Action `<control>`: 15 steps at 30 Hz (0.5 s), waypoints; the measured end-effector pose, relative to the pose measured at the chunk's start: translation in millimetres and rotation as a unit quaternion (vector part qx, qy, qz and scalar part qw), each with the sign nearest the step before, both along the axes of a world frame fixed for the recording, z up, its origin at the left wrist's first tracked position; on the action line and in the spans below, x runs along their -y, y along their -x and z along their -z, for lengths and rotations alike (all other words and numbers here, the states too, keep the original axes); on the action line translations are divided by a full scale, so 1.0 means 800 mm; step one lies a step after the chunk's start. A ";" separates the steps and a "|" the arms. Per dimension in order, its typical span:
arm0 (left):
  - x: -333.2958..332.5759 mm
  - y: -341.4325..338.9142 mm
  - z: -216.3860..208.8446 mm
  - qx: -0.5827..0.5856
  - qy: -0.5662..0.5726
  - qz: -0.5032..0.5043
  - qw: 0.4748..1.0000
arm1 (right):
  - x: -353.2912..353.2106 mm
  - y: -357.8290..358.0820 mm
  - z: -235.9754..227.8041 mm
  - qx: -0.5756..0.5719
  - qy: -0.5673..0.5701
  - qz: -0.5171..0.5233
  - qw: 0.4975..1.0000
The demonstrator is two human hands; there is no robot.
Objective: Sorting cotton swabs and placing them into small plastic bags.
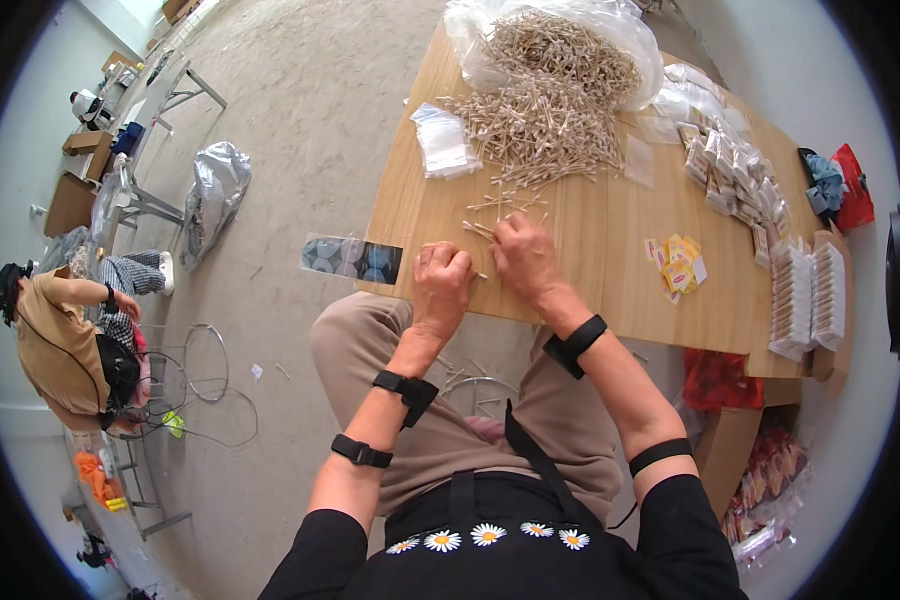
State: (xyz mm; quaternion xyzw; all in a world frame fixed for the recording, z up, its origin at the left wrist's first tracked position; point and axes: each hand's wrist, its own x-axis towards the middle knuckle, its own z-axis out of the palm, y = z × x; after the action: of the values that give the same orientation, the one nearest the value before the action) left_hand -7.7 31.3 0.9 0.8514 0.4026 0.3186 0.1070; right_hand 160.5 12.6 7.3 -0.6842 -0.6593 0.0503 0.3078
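At the near edge of the wooden table, my two hands are close together. My left hand is closed with curled fingers, and a white swab tip sticks out beside it toward the right hand. My right hand is closed on a few cotton swabs, whose ends point left. Just beyond the hands lie several loose cotton swabs. Farther back is a large heap of wooden-stick cotton swabs, spilling from a clear plastic bag. A stack of clear small bags lies left of the heap.
Filled small packs are piled on the right, near upright rows of packs in a carton. Yellow-and-white cards lie on the tabletop. A dark patterned sheet overhangs the left edge. Another person sits far left.
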 end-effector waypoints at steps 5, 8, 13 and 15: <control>0.005 0.001 -0.003 0.012 0.022 -0.013 1.000 | 0.002 0.009 0.010 0.053 -0.023 -0.031 0.998; 0.006 0.004 0.001 0.027 0.019 -0.016 0.999 | 0.009 0.012 0.008 0.042 -0.028 -0.054 0.997; 0.006 0.002 0.003 0.036 0.006 -0.028 0.999 | 0.012 0.015 0.009 0.016 -0.033 -0.046 0.998; 0.006 0.002 0.001 0.032 0.012 -0.024 0.999 | 0.013 0.016 0.013 0.014 -0.031 -0.051 0.998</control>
State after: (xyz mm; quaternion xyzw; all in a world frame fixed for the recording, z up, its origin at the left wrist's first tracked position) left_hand -9.7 26.6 0.5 0.8292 0.4235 0.3436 0.1228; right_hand 147.7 2.0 -2.8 -0.6407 -0.6988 0.0359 0.3160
